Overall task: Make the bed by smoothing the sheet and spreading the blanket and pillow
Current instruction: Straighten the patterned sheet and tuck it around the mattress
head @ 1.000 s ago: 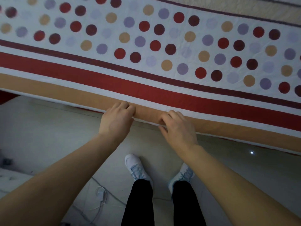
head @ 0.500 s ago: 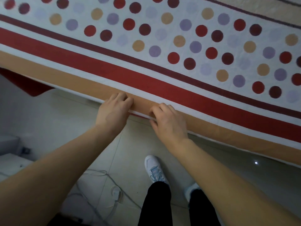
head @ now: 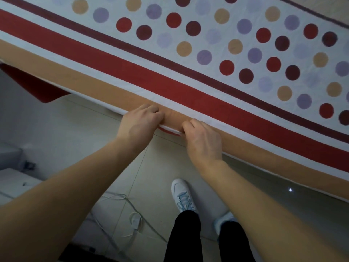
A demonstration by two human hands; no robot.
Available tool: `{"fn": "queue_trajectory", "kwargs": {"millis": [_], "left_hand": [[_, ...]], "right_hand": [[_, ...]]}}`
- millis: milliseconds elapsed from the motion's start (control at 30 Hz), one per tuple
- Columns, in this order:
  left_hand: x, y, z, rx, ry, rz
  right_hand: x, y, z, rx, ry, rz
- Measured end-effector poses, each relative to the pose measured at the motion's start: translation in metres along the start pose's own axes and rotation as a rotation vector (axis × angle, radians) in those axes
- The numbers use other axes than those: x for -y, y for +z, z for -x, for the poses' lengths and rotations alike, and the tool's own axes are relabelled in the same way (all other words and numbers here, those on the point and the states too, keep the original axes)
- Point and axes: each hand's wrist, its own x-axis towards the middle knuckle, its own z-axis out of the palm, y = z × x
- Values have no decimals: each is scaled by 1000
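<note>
A bed sheet (head: 207, 59) with red, maroon, tan and lilac dots and red, maroon and tan stripes covers the bed across the upper part of the view. Its tan border runs along the near edge of the bed. My left hand (head: 140, 123) grips that edge with curled fingers. My right hand (head: 203, 138) grips the same edge a short way to the right. Between the two hands the hem is lifted a little and a red underside shows. No blanket or pillow is in view.
Pale floor tiles (head: 71, 129) lie below the bed edge. A white cable with a small plug (head: 135, 221) trails on the floor by my feet in white shoes (head: 182, 195). A red cloth (head: 35, 86) hangs under the bed at left. A pale box edge (head: 11, 182) sits at far left.
The bed edge now runs more steeply across the view as my head has turned. Both hands stay on the hem and have moved closer together, bunching it slightly.
</note>
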Motion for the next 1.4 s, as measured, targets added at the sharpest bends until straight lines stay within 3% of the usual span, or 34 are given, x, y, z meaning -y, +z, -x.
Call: {"fn": "queue_trajectory", "kwargs": {"millis": [300,767,967,1400], "left_hand": [[5,5,11,80,-65,70],[-57,8,23,66,-36,60],[-147,8,4,10,46,80],[-409,37,-32,-12,277,174]], "right_hand": [[9,-8,6,115,-22,-40],[-35,-12,45,23,-39,-132],[-105,-35,82,-14,28,-105],[-337,-72,220,-22,264,-39]]}}
